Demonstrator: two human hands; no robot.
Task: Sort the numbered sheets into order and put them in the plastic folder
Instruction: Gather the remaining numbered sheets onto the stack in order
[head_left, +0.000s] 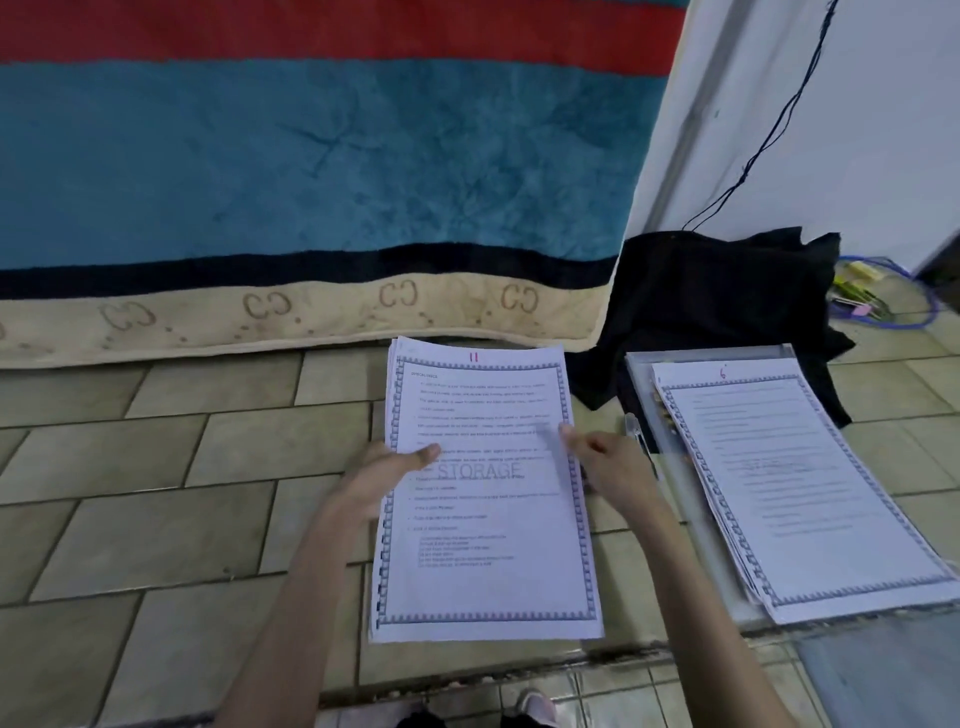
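Tiled floor (156, 467) is lying under everything; the left hand (384, 478) and right hand (608, 467) are pinching the stack of sheets (483, 519) by its edges, beside the plastic folder (696, 530) holding other sheets (800, 493).

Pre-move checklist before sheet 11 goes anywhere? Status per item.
1. Left hand grips the held stack, thumb on top: ok.
2. Right hand pinches its right edge: ok.
3. Top sheet number readable, 11: ok.
4. Folder pile top sheet reads 6, so 11 does not follow: not ok.
5. Plastic folder open under that pile: ok.
6. Sheets 7 to 10 located: cannot tell.
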